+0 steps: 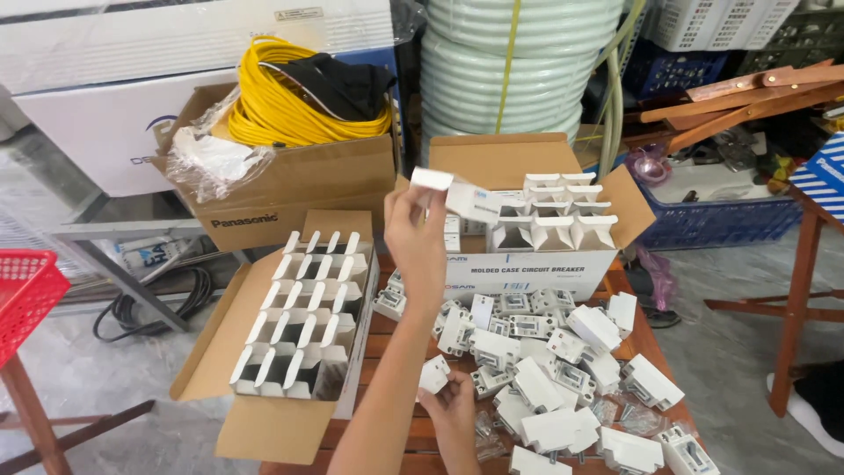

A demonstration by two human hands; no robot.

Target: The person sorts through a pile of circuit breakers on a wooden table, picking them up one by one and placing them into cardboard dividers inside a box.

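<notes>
My left hand (415, 236) is raised over the table and holds a small white carton (462, 197) with its end flap open, just in front of the open cardboard box of white cartons (527, 264). Low at the near edge, my right hand (454, 412) grips a small white breaker (433, 374). Beside that hand, a heap of white breakers and small cartons (545, 369) covers the wooden slat table (387, 327).
A second open box (294, 330) with several emptied white cartons sits at the table's left. Behind it stands a box holding a yellow cable coil (290, 101). A white hose roll (519, 62), blue crate (716, 215), red basket (26, 295) and wooden stand (796, 290) surround the table.
</notes>
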